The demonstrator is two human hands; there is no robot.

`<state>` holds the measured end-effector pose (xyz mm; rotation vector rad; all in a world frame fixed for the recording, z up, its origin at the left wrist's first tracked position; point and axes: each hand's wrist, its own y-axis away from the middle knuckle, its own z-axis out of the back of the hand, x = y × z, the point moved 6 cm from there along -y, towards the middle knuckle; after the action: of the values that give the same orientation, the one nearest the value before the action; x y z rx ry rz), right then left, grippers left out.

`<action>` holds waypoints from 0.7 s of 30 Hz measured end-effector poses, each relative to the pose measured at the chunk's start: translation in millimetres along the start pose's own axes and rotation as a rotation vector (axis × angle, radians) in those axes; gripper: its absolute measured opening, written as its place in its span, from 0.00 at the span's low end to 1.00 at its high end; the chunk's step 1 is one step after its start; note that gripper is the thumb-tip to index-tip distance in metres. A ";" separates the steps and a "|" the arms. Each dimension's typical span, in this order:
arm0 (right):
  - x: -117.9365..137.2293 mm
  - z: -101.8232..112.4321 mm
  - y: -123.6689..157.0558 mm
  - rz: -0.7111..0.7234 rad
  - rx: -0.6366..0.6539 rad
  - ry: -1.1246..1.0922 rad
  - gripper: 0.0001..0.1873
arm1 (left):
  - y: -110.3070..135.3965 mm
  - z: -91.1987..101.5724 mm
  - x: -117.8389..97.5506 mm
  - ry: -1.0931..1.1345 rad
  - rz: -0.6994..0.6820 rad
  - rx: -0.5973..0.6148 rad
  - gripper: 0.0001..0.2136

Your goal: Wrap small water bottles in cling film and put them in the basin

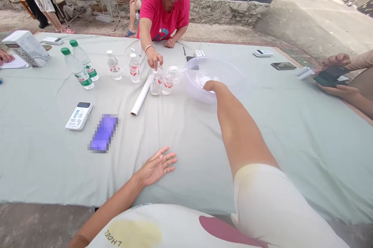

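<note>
My left hand (155, 167) rests on the cloth-covered table, palm partly up, fingers apart and holding nothing. Stretched forward, my right hand (212, 86) reaches into a translucent plastic basin (233, 85). Its fingers curl down at clear crinkled plastic (201, 78) inside; the fingertips are hard to see. Left of the basin stand small water bottles with red-and-white labels, one bottle (167, 85) near the rim. Another clear plastic piece (175, 72) lies beside that bottle's top, its shape unclear. Across the table, a person's hand (155, 59) grips the top of another small bottle (156, 81).
A white paper roll (141, 96) lies left of the basin. Two green-capped bottles (81, 71), a white power bank (79, 116) and a blurred purple rectangle (103, 133) are at the left. At the right, a person's hands hold a dark phone (332, 76).
</note>
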<state>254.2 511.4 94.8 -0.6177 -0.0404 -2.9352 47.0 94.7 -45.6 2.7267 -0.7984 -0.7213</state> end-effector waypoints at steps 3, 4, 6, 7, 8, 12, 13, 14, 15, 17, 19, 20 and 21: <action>-10.6 8.7 3.0 -0.106 -0.078 -0.179 0.11 | -0.4 -0.6 -0.4 0.000 -0.001 0.003 0.21; -14.5 13.0 4.6 -0.130 -0.107 -0.232 0.11 | -0.3 -1.1 -0.6 -0.001 -0.001 0.004 0.21; -20.0 24.8 9.3 -0.157 -0.173 -0.331 0.13 | 0.2 -2.3 -1.2 -0.006 -0.002 0.009 0.20; -20.5 32.7 13.4 -0.155 -0.221 -0.416 0.14 | 0.4 -2.9 -1.5 -0.009 -0.004 0.014 0.20; -18.8 41.6 19.7 -0.137 -0.277 -0.529 0.15 | 0.7 -3.3 -1.7 -0.013 -0.006 0.020 0.20; 13.4 68.6 79.8 0.104 -0.430 -1.000 0.17 | 0.0 -1.6 -1.4 -0.029 -0.007 0.037 0.18; 26.5 66.9 103.6 0.166 -0.397 -1.035 0.18 | -0.4 -0.9 -1.3 -0.027 -0.006 0.038 0.19; 39.5 59.8 129.7 0.209 -0.332 -1.057 0.20 | -0.7 -0.6 -1.3 -0.019 -0.005 0.040 0.20; 52.0 48.2 157.6 0.241 -0.246 -1.073 0.21 | -0.6 -0.6 -1.6 -0.003 -0.003 0.037 0.22; 72.9 14.0 214.4 0.271 -0.044 -1.071 0.22 | 1.4 -2.9 -3.9 0.045 -0.002 0.019 0.29; 85.5 -26.6 266.9 0.254 0.134 -1.045 0.18 | 5.7 -7.6 -10.7 0.090 -0.030 -0.025 0.39; 88.4 -46.0 289.8 0.229 0.195 -1.058 0.17 | 8.3 -10.6 -16.7 0.096 -0.067 -0.049 0.42; 89.6 -64.0 310.1 0.193 0.240 -1.087 0.16 | 10.9 -13.8 -24.0 0.080 -0.110 -0.072 0.44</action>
<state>192.0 189.1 71.4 -1.9061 -0.3991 -2.0245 31.5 99.7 -20.7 2.7323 -0.5968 -0.6454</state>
